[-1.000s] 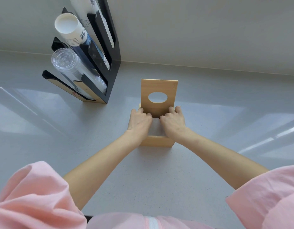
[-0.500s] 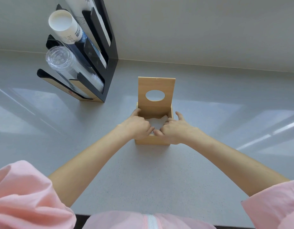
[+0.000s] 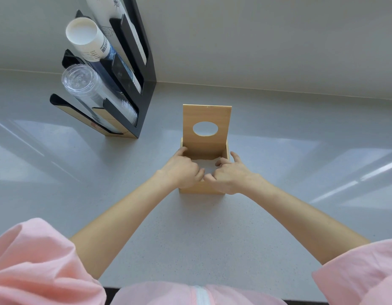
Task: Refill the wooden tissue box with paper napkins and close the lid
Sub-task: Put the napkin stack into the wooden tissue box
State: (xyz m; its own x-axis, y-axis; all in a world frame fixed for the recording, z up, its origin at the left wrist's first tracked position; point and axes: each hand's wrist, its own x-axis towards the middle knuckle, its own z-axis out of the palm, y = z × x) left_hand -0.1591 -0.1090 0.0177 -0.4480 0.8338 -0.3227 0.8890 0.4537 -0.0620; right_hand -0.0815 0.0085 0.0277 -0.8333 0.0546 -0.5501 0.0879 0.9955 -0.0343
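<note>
The wooden tissue box (image 3: pixel 199 190) stands in the middle of the grey counter (image 3: pixel 190 234). Its lid (image 3: pixel 206 114), with an oval hole, is raised upright at the far side. White paper napkins (image 3: pixel 207 165) lie inside the box and show between my hands. My left hand (image 3: pixel 182 171) covers the left half of the opening, fingers curled down onto the napkins and the index finger against the left rim. My right hand (image 3: pixel 231 175) covers the right half in the same way. The thumbs nearly meet above the near wall.
A black cup rack (image 3: pixel 146 84) stands at the back left against the wall, holding a sleeve of white paper cups (image 3: pixel 85 34) and a sleeve of clear plastic cups (image 3: pixel 80 82). My pink sleeves fill the bottom corners.
Both hands have drawn back from the box's far edge by the lid to its near half, and their fingers have curled. The white napkins now show below the lid.
</note>
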